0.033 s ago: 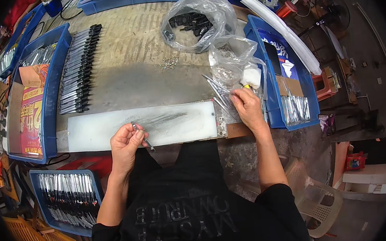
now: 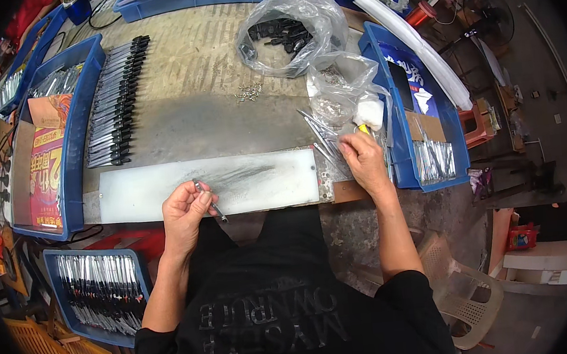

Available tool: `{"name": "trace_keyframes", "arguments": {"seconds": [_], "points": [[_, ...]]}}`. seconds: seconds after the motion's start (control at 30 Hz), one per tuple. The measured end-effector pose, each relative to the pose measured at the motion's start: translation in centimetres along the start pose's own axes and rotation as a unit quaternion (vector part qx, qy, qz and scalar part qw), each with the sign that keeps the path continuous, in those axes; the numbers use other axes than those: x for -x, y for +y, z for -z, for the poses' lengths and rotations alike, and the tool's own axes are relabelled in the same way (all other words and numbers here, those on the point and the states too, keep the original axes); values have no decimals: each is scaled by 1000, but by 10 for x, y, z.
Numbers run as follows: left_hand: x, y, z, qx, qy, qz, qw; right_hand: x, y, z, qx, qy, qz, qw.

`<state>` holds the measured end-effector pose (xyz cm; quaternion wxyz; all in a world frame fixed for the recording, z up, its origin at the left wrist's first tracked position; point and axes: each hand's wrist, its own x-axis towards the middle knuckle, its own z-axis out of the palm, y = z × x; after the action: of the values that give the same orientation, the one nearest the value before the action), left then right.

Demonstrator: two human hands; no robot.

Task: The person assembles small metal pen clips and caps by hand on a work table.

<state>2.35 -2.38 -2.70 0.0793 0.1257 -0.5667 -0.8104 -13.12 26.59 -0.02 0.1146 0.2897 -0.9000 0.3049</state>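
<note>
**A:** Lower centre of the frame: what does the left hand (image 2: 184, 211) hold, and how?

**B:** Its fingers are pressed together around a slim metal rod with a dark tip (image 2: 209, 201), held slantwise over the near edge of the pale metal plate (image 2: 257, 179). The plate looks smooth and smudged grey, probably a firm flat surface to work against.

**A:** And the right hand (image 2: 363, 160), right of centre?

**B:** It rests at the plate's right end, fingers curled among loose thin metal rods (image 2: 317, 137) beside a crinkled clear plastic bag (image 2: 344, 94); whether it pinches one I cannot tell. The supply lies within easy reach.

**A:** Upper left?

**B:** A neat row of dark-handled pieces (image 2: 115, 104) lies on the worn tabletop (image 2: 223, 108), next to a blue plastic bin (image 2: 80, 127).
</note>
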Motion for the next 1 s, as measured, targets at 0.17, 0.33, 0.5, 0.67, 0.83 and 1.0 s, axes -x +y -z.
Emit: {"name": "trace_keyframes", "arguments": {"seconds": [0.17, 0.33, 0.5, 0.67, 0.83, 1.0], "points": [[-1, 1, -2, 0, 6, -1, 1000, 15, -6, -3, 8, -30, -2, 1000], [-2, 1, 2, -11, -8, -1, 1000, 22, -9, -14, 103, -77, -6, 992], [-2, -1, -1, -4, 9, -5, 1000, 18, -15, -17, 159, -114, 0, 981], [0, 1, -3, 11, 5, -6, 1000, 15, -18, -4, 93, -118, -28, 988], [-2, 2, -7, 20, -4, -9, 1000, 15, -37, 2, -34, -84, -70, 993], [-3, 6, -13, 20, -27, 2, 999, 21, -56, -10, -206, -78, -166, 961]]}}
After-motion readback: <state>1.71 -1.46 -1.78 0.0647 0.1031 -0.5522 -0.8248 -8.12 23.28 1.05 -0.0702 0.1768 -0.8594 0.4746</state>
